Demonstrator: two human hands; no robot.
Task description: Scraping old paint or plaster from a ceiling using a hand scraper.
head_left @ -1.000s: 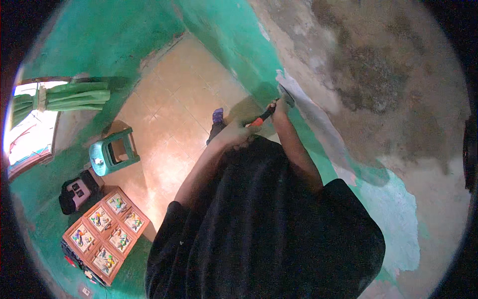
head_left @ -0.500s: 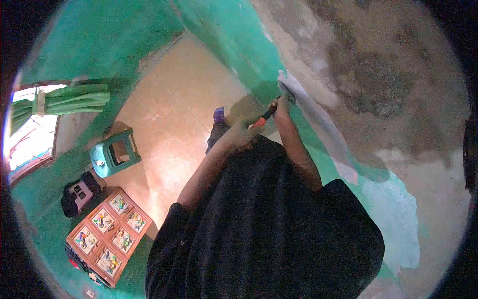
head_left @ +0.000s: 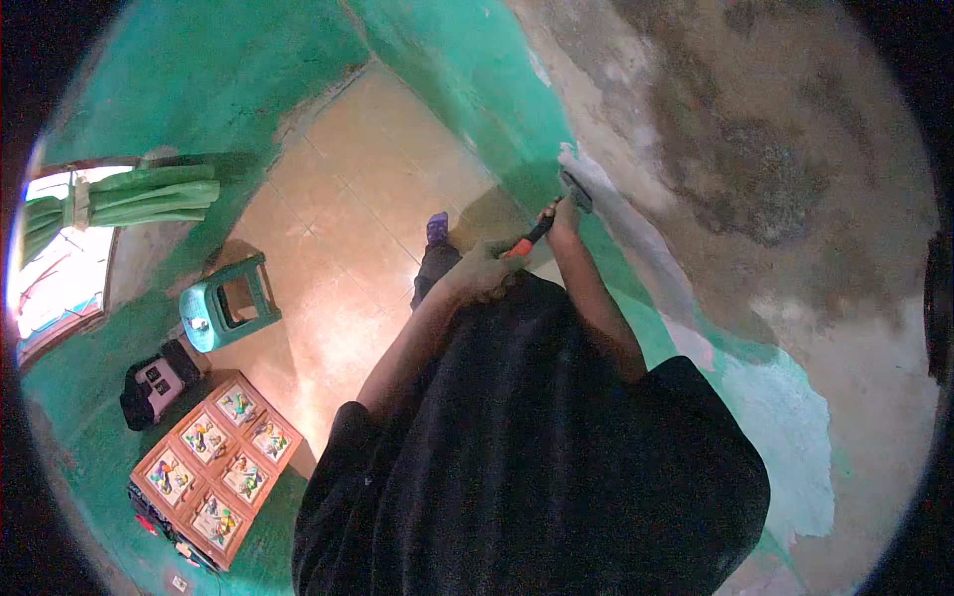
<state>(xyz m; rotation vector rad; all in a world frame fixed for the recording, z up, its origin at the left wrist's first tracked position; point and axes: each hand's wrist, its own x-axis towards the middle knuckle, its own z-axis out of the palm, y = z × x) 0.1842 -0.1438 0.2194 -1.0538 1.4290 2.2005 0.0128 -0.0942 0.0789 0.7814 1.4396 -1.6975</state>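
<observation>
Both of my hands are on one scraper-like tool with a red and black handle point(head_left: 530, 236). My left hand point(head_left: 485, 270) is wrapped round the red rear end of the handle, close to my body. Farther forward, my right hand point(head_left: 563, 219) grips the tool near its dark flat head point(head_left: 577, 191). The head lies against the wall on my right, by a pale strip of bared surface point(head_left: 636, 233) between green paint point(head_left: 517, 149) and grey-brown plaster point(head_left: 715, 199). My right hand hides part of the tool's neck.
A tiled floor point(head_left: 348, 189) runs beneath me, with one purple-socked foot point(head_left: 437, 228) on it. To the left stand a teal plastic stool point(head_left: 204, 316), a black and pink case-like object point(head_left: 157, 387) and a wooden cabinet with decorated panels point(head_left: 248, 422). A green curtain point(head_left: 154, 195) hangs at the window.
The tool's flat head and my right hand have shifted slightly nearer along the wall. My left hand keeps its hold on the handle.
</observation>
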